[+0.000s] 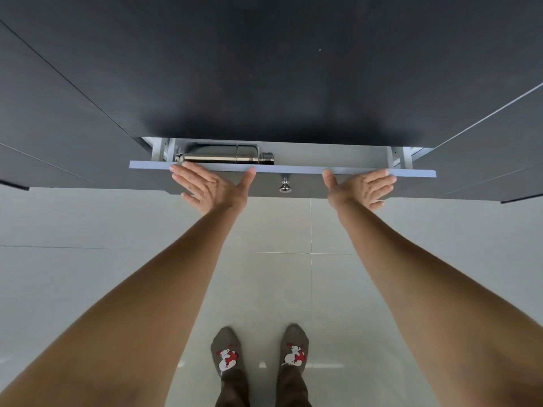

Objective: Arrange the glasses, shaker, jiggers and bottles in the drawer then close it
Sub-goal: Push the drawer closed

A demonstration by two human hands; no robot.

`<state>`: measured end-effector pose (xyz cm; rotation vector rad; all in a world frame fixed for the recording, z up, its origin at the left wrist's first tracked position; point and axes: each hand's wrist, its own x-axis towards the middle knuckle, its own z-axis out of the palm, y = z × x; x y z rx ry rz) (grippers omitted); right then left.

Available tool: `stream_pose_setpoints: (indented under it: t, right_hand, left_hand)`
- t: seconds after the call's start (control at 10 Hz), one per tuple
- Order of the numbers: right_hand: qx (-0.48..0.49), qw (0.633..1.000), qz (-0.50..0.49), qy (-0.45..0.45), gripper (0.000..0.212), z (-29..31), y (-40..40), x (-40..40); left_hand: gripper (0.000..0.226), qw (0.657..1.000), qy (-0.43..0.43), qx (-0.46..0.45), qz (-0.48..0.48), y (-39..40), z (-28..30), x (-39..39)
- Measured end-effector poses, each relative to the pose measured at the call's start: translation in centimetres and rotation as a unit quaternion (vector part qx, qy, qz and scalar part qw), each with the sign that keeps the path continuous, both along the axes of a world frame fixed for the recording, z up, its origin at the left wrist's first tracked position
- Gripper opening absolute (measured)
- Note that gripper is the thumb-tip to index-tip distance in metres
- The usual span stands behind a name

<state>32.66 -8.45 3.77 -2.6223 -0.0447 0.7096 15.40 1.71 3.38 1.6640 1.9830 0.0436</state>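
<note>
The drawer (293, 168) stands out only a narrow gap from under the dark countertop. Through the gap a steel bottle (223, 157) lies on its side along the drawer's left half. Any other contents are hidden under the counter. My left hand (210, 186) lies flat with fingers spread against the drawer front, left of the round metal knob (285, 187). My right hand (360, 188) presses flat on the front at the right of the knob. Neither hand holds anything.
The dark countertop (264, 69) fills the upper view. Dark cabinet fronts (58, 142) flank the drawer on both sides. Below is a pale tiled floor (117, 230) with my socked feet (258, 353) on it.
</note>
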Motion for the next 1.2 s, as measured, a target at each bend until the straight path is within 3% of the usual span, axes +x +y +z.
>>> stream_pose_setpoints:
  t: [0.7,1.0,1.2]
  right_hand:
    - [-0.011,1.0,-0.001,-0.001,0.13,-0.4,4.0,3.2]
    - [-0.019,0.997,0.063,0.05,0.112,0.9,1.5,4.3]
    - [0.009,0.995,0.085,0.05,0.102,6.1,-2.0,3.5]
  left_hand:
    - [0.132,0.999,-0.025,-0.016,0.025,4.2,0.3,2.8]
    - [0.117,0.996,-0.022,-0.031,-0.082,3.9,1.5,-1.0]
    - [0.094,0.99,-0.011,-0.008,-0.137,1.3,6.4,-3.7]
